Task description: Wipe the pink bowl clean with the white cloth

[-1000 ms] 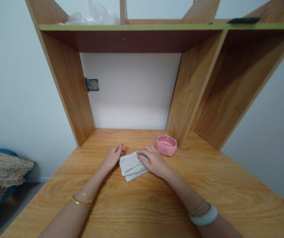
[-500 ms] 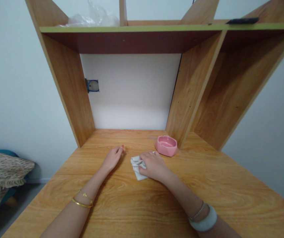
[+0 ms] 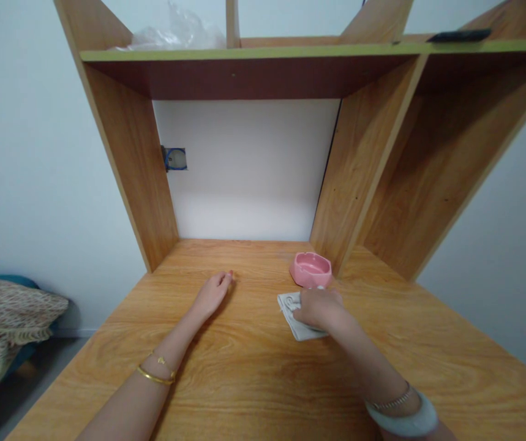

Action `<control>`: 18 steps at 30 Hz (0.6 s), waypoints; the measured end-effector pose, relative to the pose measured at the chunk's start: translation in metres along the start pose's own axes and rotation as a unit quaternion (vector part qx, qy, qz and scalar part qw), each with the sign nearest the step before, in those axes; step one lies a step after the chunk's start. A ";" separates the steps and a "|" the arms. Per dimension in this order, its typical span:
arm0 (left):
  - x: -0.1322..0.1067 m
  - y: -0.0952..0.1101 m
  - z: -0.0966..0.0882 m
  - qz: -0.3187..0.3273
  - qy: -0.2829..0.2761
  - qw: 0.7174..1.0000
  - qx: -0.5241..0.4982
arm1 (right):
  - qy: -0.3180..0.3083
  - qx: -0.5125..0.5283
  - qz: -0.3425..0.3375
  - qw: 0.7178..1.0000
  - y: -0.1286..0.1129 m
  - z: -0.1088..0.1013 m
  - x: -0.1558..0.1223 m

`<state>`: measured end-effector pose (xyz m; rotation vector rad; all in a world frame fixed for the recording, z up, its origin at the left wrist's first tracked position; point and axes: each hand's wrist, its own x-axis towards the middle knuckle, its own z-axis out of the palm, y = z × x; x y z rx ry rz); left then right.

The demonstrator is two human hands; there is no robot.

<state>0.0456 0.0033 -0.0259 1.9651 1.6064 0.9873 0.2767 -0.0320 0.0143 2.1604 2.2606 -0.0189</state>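
Observation:
My right hand [image 3: 320,307] is closed on a grey-white cloth [image 3: 306,331], pressing it flat against the wooden desk [image 3: 244,380]. Part of the cloth is covered by the hand. Just behind that hand sits a pink ashtray [image 3: 311,270] with notched, angular sides; its front edge lies close to my fingers. To the left, my left hand [image 3: 212,295] rests on the desk with its fingers curled in. Nothing shows in it, and its fingertips look reddish.
A wooden shelf unit [image 3: 373,165] rises from the back of the desk. On its upper shelf lie a clear plastic bag [image 3: 175,33] and a dark flat object [image 3: 459,36]. An open socket box [image 3: 176,158] shows in the back wall. A patterned, fringed cover [image 3: 12,309] lies at the left.
My right hand has slid the cloth to the right across the desk, in front of the ashtray. The left hand stays almost where it was. The view has shifted slightly.

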 end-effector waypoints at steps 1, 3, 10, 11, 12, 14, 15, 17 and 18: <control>0.000 0.000 0.000 0.000 0.001 1.000 0.001 | -0.007 -0.017 0.016 1.000 0.002 -0.002 0.000; 0.000 -0.001 0.001 -0.002 0.003 1.000 0.003 | -0.017 -0.044 0.042 0.998 0.006 -0.006 0.001; -0.001 0.001 0.001 0.000 -0.003 1.000 0.004 | -0.041 -0.041 0.089 0.994 0.025 -0.011 0.006; -0.001 0.001 0.001 -0.001 -0.002 1.000 0.003 | -0.042 -0.040 0.095 0.994 0.027 -0.011 0.007; -0.001 0.001 0.001 -0.002 0.000 1.000 0.002 | -0.041 -0.040 0.099 0.993 0.029 -0.011 0.007; -0.001 0.002 0.001 -0.004 0.001 1.000 -0.001 | -0.034 -0.043 0.099 0.994 0.030 -0.011 0.008; -0.001 0.002 0.001 -0.005 0.001 1.000 -0.003 | -0.026 -0.045 0.096 0.994 0.029 -0.011 0.008; -0.001 0.002 0.001 -0.005 -0.003 1.000 -0.003 | 0.006 -0.048 0.080 0.996 0.024 -0.010 0.007; -0.001 0.002 0.001 -0.004 -0.003 1.000 -0.001 | 0.029 -0.047 0.073 0.996 0.021 -0.010 0.006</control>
